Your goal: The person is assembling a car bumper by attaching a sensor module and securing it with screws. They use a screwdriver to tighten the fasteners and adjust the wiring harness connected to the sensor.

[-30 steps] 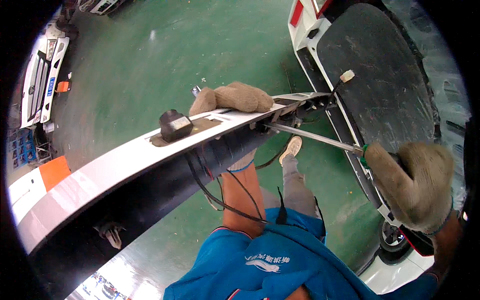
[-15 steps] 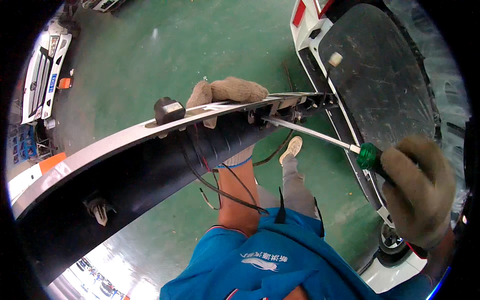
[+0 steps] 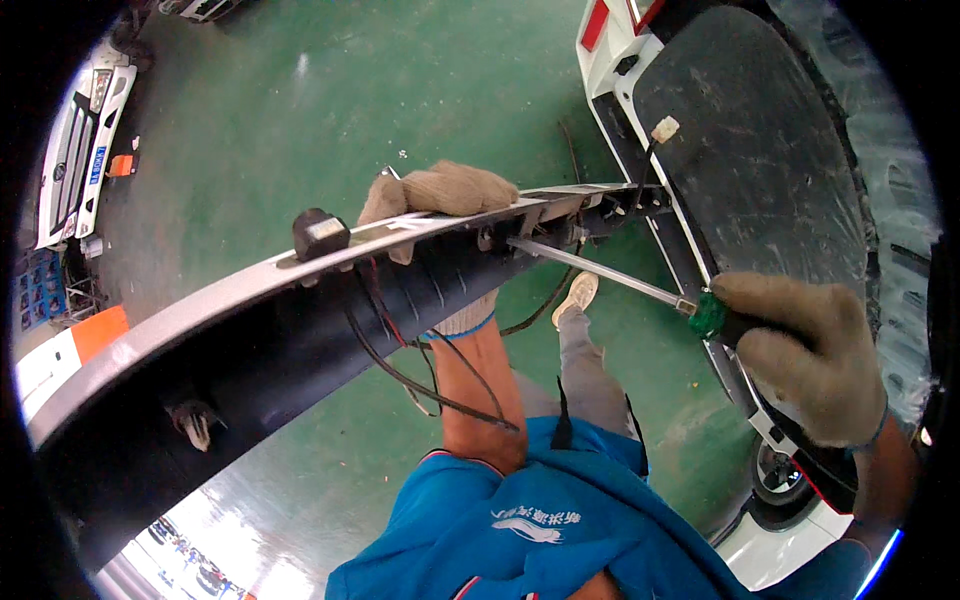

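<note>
My left hand (image 3: 445, 188), in a beige knit glove, is wrapped over the far edge of a long curved trim panel (image 3: 190, 297), white outside and black inside. The forearm passes beneath the panel. By the thumb shows a small shiny metal piece (image 3: 391, 173), too small to name. My right hand (image 3: 815, 355), gloved too, grips a screwdriver (image 3: 610, 273) by its green and black handle. The blade's tip meets the panel's inner side near a bracket, right of my left hand. A black boxy part (image 3: 320, 235) sits on the panel's edge, and dark wires (image 3: 385, 365) hang below it.
To the right stands a white vehicle's open rear (image 3: 625, 75) with a dark lining (image 3: 745, 150). A white connector (image 3: 665, 129) on a cable sticks up there. A white truck front (image 3: 85, 155) stands far left. Green floor (image 3: 480, 80) lies beneath, with my shoe (image 3: 576, 298) on it.
The screwdriver and my right hand have shifted left and slightly up, and the right fingers have moved on the handle. The panel and left hand have drifted slightly left in view.
</note>
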A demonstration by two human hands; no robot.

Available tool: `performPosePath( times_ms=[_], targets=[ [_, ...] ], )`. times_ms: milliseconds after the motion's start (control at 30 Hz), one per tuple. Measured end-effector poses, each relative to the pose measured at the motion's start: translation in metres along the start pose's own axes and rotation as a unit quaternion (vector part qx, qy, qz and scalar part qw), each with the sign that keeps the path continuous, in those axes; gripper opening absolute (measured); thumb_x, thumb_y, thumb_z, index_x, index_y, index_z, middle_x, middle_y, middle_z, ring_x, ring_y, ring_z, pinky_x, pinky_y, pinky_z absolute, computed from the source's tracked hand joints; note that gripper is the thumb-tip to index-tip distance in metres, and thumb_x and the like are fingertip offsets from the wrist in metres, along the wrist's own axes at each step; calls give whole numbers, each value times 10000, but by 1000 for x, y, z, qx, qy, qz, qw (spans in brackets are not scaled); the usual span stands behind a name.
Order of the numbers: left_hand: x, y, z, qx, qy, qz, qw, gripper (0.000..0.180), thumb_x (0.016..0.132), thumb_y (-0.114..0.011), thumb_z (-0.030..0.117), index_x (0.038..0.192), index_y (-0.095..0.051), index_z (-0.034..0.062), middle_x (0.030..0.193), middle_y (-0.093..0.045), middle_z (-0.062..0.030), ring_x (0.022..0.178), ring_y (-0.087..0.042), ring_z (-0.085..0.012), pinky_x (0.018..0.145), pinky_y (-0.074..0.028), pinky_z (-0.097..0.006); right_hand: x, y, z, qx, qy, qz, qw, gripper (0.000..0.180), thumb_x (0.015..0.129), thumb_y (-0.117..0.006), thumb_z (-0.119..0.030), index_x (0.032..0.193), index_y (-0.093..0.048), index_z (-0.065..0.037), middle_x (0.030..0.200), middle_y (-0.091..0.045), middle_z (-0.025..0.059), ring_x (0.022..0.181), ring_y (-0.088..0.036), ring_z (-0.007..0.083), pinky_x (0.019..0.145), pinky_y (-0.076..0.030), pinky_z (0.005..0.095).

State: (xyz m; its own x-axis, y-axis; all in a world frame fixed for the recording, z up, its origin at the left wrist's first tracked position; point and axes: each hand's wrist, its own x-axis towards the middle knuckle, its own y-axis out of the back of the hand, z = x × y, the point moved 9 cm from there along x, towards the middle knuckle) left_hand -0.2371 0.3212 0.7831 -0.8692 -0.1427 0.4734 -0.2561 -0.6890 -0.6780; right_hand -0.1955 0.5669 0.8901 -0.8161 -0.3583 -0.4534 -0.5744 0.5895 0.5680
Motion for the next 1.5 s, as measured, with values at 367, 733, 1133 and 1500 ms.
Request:
performPosePath(
  times_ms=[367, 733, 1133, 1500],
  targets=[
    [-4, 9, 1, 53, 25, 60, 996, 260, 995, -571, 492, 783, -574, 342, 546, -234, 68, 461, -332, -135, 468, -325, -322, -25, -10, -64, -476, 272, 45, 835, 600, 689, -795, -139, 1263, -630, -87, 818, -581, 113, 639, -582, 215, 508, -411, 368],
    [1, 2, -2, -70, 2, -21, 997, 213, 978, -602, 484, 819, -615, 343, 510, -317, 49, 441, -437, -128, 440, -374, -320, -6, -9, -16, -245, 129, -9, 961, 465, 805, -727, -168, 1260, -684, -80, 718, -610, 97, 637, -645, 266, 583, -484, 402],
    [-8, 9, 6, 110, -7, 63, 992, 253, 1037, -505, 448, 846, -570, 295, 684, -575, -72, 491, -522, -198, 477, -378, -389, -7, -2, -52, -360, 254, 56, 896, 532, 689, -747, -63, 1215, -674, -35, 734, -579, 76, 567, -576, 209, 492, -405, 351],
    [-8, 13, 3, 21, -30, 32, 999, 241, 996, -571, 485, 813, -592, 329, 497, -321, 28, 412, -402, -152, 454, -372, -351, 7, -10, -14, -130, 141, -1, 982, 476, 741, -754, -49, 1212, -683, -47, 726, -629, 134, 613, -651, 306, 559, -486, 396]
  ],
)
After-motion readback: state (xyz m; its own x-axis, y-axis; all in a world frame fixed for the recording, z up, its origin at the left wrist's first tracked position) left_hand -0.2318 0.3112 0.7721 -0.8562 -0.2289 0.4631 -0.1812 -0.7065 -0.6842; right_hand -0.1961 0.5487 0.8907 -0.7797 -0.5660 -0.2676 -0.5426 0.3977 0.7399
